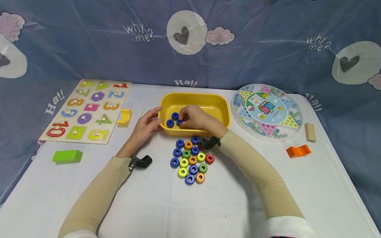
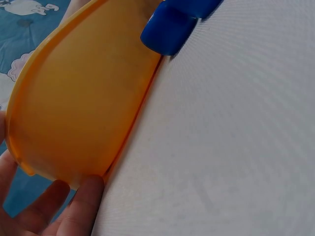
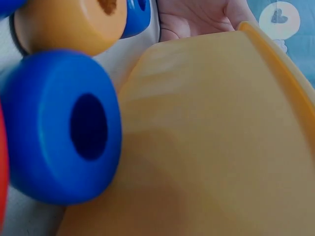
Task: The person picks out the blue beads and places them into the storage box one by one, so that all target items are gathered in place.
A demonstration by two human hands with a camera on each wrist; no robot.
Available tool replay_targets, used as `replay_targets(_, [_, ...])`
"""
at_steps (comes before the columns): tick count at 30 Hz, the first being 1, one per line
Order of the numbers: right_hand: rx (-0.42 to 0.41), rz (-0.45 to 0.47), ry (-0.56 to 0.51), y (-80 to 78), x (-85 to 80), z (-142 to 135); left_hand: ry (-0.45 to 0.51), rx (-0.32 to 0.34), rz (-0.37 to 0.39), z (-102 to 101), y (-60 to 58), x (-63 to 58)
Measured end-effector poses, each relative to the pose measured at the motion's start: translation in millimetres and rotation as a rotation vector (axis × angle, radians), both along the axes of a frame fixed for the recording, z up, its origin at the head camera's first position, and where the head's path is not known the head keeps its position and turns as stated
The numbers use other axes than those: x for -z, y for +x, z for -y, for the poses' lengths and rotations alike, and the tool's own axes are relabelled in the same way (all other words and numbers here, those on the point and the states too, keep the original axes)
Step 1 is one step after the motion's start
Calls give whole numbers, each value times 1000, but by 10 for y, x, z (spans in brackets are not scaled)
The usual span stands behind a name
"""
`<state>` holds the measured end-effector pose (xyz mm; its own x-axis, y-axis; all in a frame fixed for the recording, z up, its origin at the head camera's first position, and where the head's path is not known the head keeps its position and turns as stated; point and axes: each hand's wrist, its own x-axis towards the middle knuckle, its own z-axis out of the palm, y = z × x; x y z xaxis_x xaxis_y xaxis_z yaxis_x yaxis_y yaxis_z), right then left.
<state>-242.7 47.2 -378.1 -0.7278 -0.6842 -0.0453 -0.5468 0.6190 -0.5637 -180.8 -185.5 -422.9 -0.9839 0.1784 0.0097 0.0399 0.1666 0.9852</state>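
In the head view my left hand (image 1: 144,127) lies against the left end of a yellow plastic tray (image 1: 193,132), its fingers spread along the rim and outer wall. The left wrist view shows these fingertips (image 2: 91,189) touching the outside of the tray. My right hand (image 1: 194,118) reaches inside it, thumb and fingers pinching a blue ring bead (image 1: 180,122) that they partly cover. Beside it on the tray floor sit two more blue beads (image 1: 170,123). Several blue, yellow, green, orange and red beads (image 1: 192,160) lie grouped on the table in front of the tray.
A number puzzle board (image 1: 86,112) and green block (image 1: 67,156) lie left, with a yellow arch block (image 1: 124,118) near the tray. Right are a round marble game box (image 1: 267,112), a wooden block (image 1: 310,132) and an orange arch block (image 1: 298,151). Blue cloth hangs behind.
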Motion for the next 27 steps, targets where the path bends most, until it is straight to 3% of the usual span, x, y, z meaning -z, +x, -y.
replay_targets(7, [-2, 9, -11, 7, 2, -16, -4, 2, -4, -9, 5, 0])
replay_targets(13, [2, -32, -54, 107, -121, -114, -6, 1, -5, -15, 5, 5])
replay_targets(21, [-80, -163, -197, 588, -356, -451, 2, 9, -8, -20, 17, -19])
replay_targets(27, [-161, -156, -234, 930, -316, -621, -15, -2, -2, -18, 4, -6])
